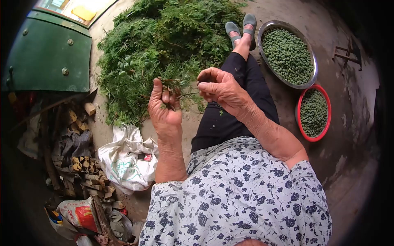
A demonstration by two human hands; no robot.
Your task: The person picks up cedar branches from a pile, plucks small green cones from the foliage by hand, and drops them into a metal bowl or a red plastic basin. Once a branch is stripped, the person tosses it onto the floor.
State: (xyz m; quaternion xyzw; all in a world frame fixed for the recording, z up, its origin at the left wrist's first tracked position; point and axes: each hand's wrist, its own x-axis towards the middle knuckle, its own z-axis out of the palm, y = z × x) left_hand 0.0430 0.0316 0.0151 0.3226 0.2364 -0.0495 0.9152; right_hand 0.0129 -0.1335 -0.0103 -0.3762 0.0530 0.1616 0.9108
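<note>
My left hand (166,105) is turned palm up in front of me. Its fingers are curled round a green conifer sprig (174,85), whose twigs stick out above the fingers. Close by on the right, my right hand (223,88) has thumb and forefinger pinched together. Whatever lies between those fingertips is too small and dark to make out. Beyond both hands a large heap of cut conifer branches (164,37) covers the floor, with some round green cones (129,63) showing among the leaves.
To my right stand a metal basin (264,61) and a red-rimmed basin (327,119), both holding small green cones. A white plastic bag (129,164) lies at my left. Farther left are split firewood (86,164) and a green metal panel (49,53). A small stool (349,53) is at far right.
</note>
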